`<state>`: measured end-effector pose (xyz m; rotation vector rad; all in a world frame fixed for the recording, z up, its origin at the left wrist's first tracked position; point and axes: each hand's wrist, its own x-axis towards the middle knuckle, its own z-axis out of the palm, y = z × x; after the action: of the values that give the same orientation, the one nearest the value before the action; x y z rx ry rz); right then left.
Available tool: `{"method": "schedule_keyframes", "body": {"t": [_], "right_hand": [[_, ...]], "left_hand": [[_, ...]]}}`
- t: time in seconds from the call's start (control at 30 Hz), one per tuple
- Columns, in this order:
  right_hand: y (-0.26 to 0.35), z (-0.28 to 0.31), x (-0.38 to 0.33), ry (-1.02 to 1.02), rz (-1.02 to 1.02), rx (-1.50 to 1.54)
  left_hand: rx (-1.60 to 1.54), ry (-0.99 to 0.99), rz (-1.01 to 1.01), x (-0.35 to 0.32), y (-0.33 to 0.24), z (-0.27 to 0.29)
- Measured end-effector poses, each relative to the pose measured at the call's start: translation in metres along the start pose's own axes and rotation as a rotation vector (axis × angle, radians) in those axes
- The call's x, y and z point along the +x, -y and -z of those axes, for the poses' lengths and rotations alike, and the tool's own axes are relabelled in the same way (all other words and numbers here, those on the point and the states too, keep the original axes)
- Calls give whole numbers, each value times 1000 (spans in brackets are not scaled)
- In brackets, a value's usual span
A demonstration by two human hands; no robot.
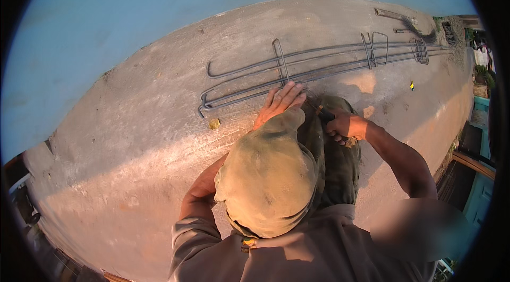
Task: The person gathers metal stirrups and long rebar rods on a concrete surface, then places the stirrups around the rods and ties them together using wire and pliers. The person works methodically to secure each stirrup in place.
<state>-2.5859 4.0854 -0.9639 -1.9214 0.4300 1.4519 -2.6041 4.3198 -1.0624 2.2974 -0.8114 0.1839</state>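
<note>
My left hand (282, 102) lies with its fingers stretched out, the tips touching the near bars of a long steel rebar frame (239, 96). Its bars have hooked ends at the left, and an upright rectangular stirrup (280, 60) stands across them just beyond this hand. My right hand (345, 125) is closed round the dark handle of pliers (323, 113). The pliers point toward the bars beside my left fingers; their jaws are too small and shaded to make out. My bent knee (265, 176), in tan trousers, hides part of the left forearm.
More stirrups (377, 48) stand or hang loose toward the right end of the bars. Pipe-like pieces (396, 15) lie at the far right. A yellowish lump (214, 124) and a small yellow-blue item (411, 86) lie on the concrete floor (133, 149). A blue wall (159, 6) runs along the far side.
</note>
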Motion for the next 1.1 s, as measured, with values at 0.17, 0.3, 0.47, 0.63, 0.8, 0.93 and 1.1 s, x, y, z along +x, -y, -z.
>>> {"method": "schedule_keyframes", "body": {"t": [0.17,0.3,0.47,0.63,0.8,0.93,1.1], "right_hand": [[-5,5,0,290,-186,591],[20,-12,-19,15,-65,157],[-15,-38,-30,-805,580,-884],[-46,-28,-10,-899,491,-1016],[-27,-17,-14,-405,368,-499],[-16,-5,-21,-42,53,-35],[-18,-8,-33,-613,462,-890]], "left_hand": [[-123,-125,-373,34,1,-79],[-216,-56,-371,43,1,-71],[-233,261,-179,69,-14,-59],[-230,368,-133,76,-16,-50],[-79,-433,-323,50,-18,-61],[-64,-275,-393,49,-10,-78],[-196,141,-302,69,-10,-63]]}}
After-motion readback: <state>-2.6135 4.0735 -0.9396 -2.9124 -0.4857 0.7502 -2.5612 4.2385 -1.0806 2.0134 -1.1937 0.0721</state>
